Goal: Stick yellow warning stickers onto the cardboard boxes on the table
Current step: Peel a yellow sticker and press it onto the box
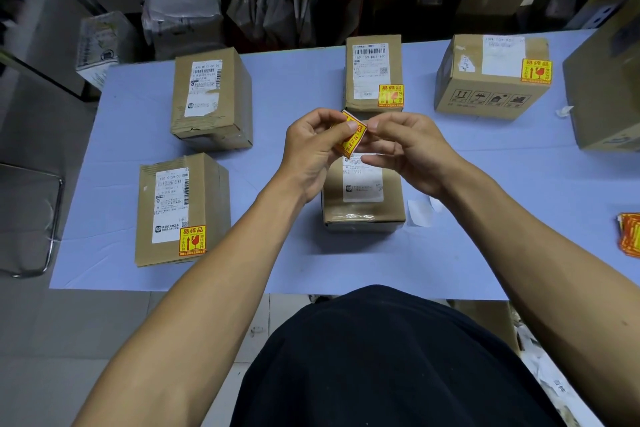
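Between both hands [313, 149], glossy square sticker [351, 135]

Seen from above, two bare hands meet over a pale blue desk [277, 94]. The left hand [311, 149] and right hand [408, 149] together pinch one yellow warning sticker [350, 135], tilted, above a small cardboard box [363, 198] without a sticker. A near-left box [180, 211], a far-centre box [374, 73] and a far-right box [491, 76] each carry a yellow sticker on top. A far-left box [211, 97] shows only its shipping label. A stack of stickers [630, 234] lies at the desk's right edge, and peeled white backing paper [419, 213] lies beside the small box.
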Available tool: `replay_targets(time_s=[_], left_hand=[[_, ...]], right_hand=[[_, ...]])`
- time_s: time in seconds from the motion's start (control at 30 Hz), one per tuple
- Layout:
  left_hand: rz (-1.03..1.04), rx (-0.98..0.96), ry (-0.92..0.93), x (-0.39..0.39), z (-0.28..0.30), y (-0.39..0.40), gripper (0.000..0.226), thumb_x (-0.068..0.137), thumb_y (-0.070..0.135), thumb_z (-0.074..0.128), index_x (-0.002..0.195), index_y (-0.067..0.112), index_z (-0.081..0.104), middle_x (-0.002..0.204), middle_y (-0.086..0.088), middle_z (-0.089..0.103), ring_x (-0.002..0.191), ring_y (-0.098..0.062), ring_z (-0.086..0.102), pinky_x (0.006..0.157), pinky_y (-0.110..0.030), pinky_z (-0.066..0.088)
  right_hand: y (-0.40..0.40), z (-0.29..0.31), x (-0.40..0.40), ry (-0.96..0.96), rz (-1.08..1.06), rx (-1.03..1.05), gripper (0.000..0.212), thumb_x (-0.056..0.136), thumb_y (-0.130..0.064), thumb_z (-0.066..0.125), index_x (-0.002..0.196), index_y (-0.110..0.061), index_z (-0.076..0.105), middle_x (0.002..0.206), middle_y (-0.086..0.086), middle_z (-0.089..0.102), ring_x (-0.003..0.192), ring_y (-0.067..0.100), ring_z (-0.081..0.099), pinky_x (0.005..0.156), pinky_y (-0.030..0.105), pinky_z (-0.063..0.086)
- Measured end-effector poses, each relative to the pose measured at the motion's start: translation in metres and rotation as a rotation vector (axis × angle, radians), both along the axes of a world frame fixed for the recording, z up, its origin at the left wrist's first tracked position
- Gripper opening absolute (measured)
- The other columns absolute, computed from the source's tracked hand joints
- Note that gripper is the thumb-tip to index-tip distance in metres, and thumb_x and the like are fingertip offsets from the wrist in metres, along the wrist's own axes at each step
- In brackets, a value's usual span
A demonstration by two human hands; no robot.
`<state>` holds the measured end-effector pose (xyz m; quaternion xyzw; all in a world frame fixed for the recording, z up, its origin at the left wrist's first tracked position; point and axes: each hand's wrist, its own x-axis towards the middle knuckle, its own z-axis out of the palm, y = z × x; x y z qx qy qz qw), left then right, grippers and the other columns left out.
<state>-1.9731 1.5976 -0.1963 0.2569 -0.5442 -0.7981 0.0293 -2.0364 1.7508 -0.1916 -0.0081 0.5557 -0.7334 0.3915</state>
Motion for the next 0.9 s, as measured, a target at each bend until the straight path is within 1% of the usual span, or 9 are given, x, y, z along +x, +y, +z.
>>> replay_targets(time_s=[0.17, 0.37, 0.5, 0.63, 0.73, 0.77, 0.83, 0.9], left_hand=[[-0.006, -0.008, -0.001, 0.001, 0.002, -0.003, 0.018, 0.085, -0.006, 0.069, 0.082, 0.01, 0.062, 0.075, -0.003, 0.071, 0.065, -0.015, 0.067, 0.057, -0.023, 0.052], [-0.004, 0.003, 0.015, 0.001, 0.005, -0.004, 0.018, 0.086, -0.008, 0.067, 0.084, 0.008, 0.059, 0.07, 0.001, 0.072, 0.06, -0.013, 0.069, 0.055, -0.022, 0.052], [-0.002, -0.003, 0.019, 0.001, 0.006, -0.004, 0.018, 0.086, -0.009, 0.066, 0.085, 0.006, 0.059, 0.07, -0.001, 0.072, 0.06, -0.014, 0.07, 0.055, -0.022, 0.053], [-0.008, -0.023, 0.011, 0.001, 0.004, -0.006, 0.017, 0.086, -0.007, 0.068, 0.084, 0.008, 0.06, 0.074, -0.004, 0.072, 0.063, -0.018, 0.071, 0.06, -0.026, 0.055], [-0.008, -0.128, -0.005, 0.0, -0.001, -0.003, 0.015, 0.084, -0.001, 0.072, 0.083, 0.012, 0.064, 0.079, -0.003, 0.072, 0.071, -0.016, 0.069, 0.071, -0.029, 0.055], [-0.007, -0.188, -0.01, 0.0, -0.002, -0.002, 0.015, 0.084, 0.001, 0.074, 0.081, 0.013, 0.066, 0.078, 0.001, 0.072, 0.072, -0.012, 0.067, 0.071, -0.025, 0.053], [-0.012, -0.296, -0.004, 0.001, -0.004, 0.001, 0.015, 0.085, 0.003, 0.074, 0.078, 0.015, 0.068, 0.071, 0.008, 0.069, 0.067, -0.003, 0.062, 0.067, -0.017, 0.048], [-0.037, -0.323, 0.001, 0.002, -0.005, 0.002, 0.015, 0.088, 0.005, 0.071, 0.078, 0.015, 0.069, 0.069, 0.011, 0.069, 0.066, -0.001, 0.061, 0.066, -0.015, 0.047]], right_hand=[[-0.001, -0.001, 0.001, -0.001, 0.02, -0.024, 0.011, 0.096, -0.011, 0.062, 0.089, -0.009, 0.07, 0.084, 0.012, 0.077, 0.082, 0.022, 0.077, 0.06, 0.025, 0.06], [-0.001, -0.002, 0.001, 0.025, 0.056, -0.025, 0.019, 0.096, -0.014, 0.063, 0.082, -0.018, 0.075, 0.086, 0.007, 0.077, 0.086, 0.019, 0.076, 0.063, 0.028, 0.062], [-0.002, -0.002, 0.0, 0.054, 0.072, 0.011, 0.014, 0.098, -0.016, 0.061, 0.087, -0.016, 0.071, 0.087, 0.005, 0.075, 0.09, 0.02, 0.075, 0.062, 0.028, 0.062], [-0.005, -0.002, 0.001, 0.11, 0.097, 0.043, 0.017, 0.1, -0.015, 0.057, 0.085, -0.017, 0.066, 0.083, 0.001, 0.071, 0.086, 0.016, 0.072, 0.063, 0.028, 0.062], [-0.008, -0.001, 0.002, 0.174, 0.091, 0.076, 0.021, 0.101, -0.014, 0.055, 0.083, -0.017, 0.064, 0.08, 0.0, 0.067, 0.08, 0.012, 0.068, 0.066, 0.028, 0.061], [-0.009, -0.001, 0.002, 0.199, 0.077, 0.09, 0.021, 0.101, -0.013, 0.054, 0.082, -0.016, 0.064, 0.078, -0.001, 0.066, 0.078, 0.011, 0.067, 0.066, 0.028, 0.06], [-0.01, -0.001, 0.002, 0.27, 0.054, 0.136, 0.022, 0.1, -0.011, 0.054, 0.081, -0.016, 0.064, 0.073, -0.002, 0.064, 0.074, 0.009, 0.065, 0.067, 0.028, 0.059], [-0.011, -0.002, 0.003, 0.359, 0.049, 0.205, 0.021, 0.099, -0.012, 0.055, 0.081, -0.017, 0.064, 0.072, -0.003, 0.065, 0.074, 0.009, 0.064, 0.07, 0.029, 0.059]])
